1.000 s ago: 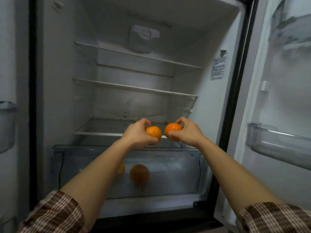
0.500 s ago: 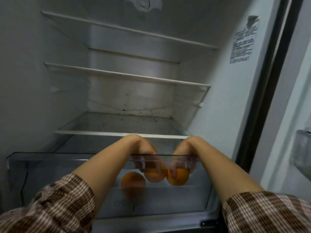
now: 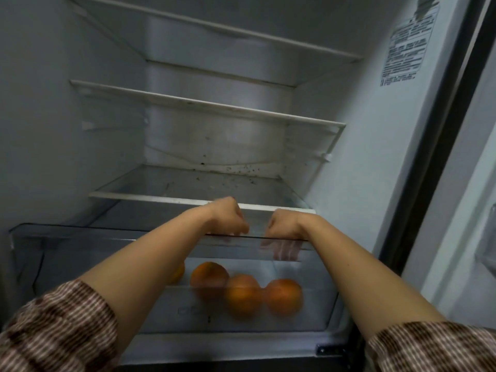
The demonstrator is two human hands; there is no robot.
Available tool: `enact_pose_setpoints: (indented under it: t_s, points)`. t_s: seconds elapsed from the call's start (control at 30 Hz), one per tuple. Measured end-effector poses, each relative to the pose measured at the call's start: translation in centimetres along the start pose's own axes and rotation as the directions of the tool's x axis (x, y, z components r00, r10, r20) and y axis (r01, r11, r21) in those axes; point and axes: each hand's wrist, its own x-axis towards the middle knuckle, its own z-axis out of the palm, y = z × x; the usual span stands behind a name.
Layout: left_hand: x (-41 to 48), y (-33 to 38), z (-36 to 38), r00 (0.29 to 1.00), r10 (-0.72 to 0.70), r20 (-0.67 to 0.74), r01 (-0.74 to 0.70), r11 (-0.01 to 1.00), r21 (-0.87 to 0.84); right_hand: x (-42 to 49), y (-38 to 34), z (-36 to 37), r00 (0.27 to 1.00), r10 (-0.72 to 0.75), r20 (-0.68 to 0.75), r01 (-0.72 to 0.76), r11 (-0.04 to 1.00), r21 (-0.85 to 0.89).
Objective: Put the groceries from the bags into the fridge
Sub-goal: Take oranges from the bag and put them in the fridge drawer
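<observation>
The fridge stands open before me, with a clear crisper drawer (image 3: 80, 233) pulled out at the bottom. Three oranges lie in it: one on the left (image 3: 209, 276), one in the middle (image 3: 243, 295) and one on the right (image 3: 284, 295). Part of another fruit (image 3: 179, 272) shows behind my left forearm. My left hand (image 3: 228, 218) and my right hand (image 3: 284, 226) hang side by side over the drawer's front rim. Their fingers point loosely down inside and hold nothing. The right fingers show through the clear plastic.
Above the drawer a glass shelf (image 3: 188, 183) carries some dark specks. Two more bare shelves, one (image 3: 204, 104) and another (image 3: 214, 29), sit higher up. The fridge's right wall bears a printed label (image 3: 405, 47). The open door (image 3: 472, 183) stands at the far right.
Both hands carried an orange each down into the drawer and let go. The two oranges now lie in the drawer beside the earlier one, and the hands have risen to the rim.
</observation>
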Motion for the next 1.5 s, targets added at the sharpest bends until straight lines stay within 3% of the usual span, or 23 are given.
enact_pose_setpoints:
  t_s: [0.1,0.27,0.4,0.53,0.83,1.03,1.3,1.5]
  points:
    - [-2.3,-0.6,-1.0,0.952,0.039,-0.303,-0.08,0.989,-0.122,-0.7,-1.3,0.3,0.946,-0.206,-0.25,0.212,0.977,-0.006]
    - [-8.2,-2.0,-1.5,0.761,0.009,-0.648,-0.076,0.994,-0.075,-3.3,-5.4,2.2,0.813,-0.4,-0.423,0.431,0.902,-0.025]
    - [-15.4,-4.7,-1.2,0.636,-0.045,-0.771,0.014,0.999,-0.047,-7.4,-9.1,5.7,0.682,-0.478,-0.554,0.561,0.827,-0.023]
    - [-24.0,-7.1,-0.2,0.64,-0.071,-0.765,0.067,0.997,-0.036,-13.0,-11.5,10.5,0.578,-0.558,-0.595,0.616,0.777,-0.13]
    - [-47.0,-11.3,2.3,0.578,-0.118,-0.807,0.28,0.958,0.06,-28.7,-17.8,24.3,0.508,-0.678,-0.531,0.731,0.666,-0.15]
    - [-62.6,-17.5,1.8,0.462,-0.247,-0.852,0.431,0.902,-0.027,-38.2,-26.6,33.4,0.437,-0.791,-0.428,0.831,0.537,-0.143]
    - [-80.0,-29.7,2.5,0.247,-0.52,-0.818,0.696,0.683,-0.224,-46.0,-40.3,47.8,0.302,-0.934,-0.193,0.923,0.336,-0.186]
    - [-90.2,-40.5,1.0,0.09,-0.605,-0.791,0.788,0.529,-0.315,-48.8,-52.1,59.2,0.213,-0.976,-0.047,0.951,0.218,-0.218]
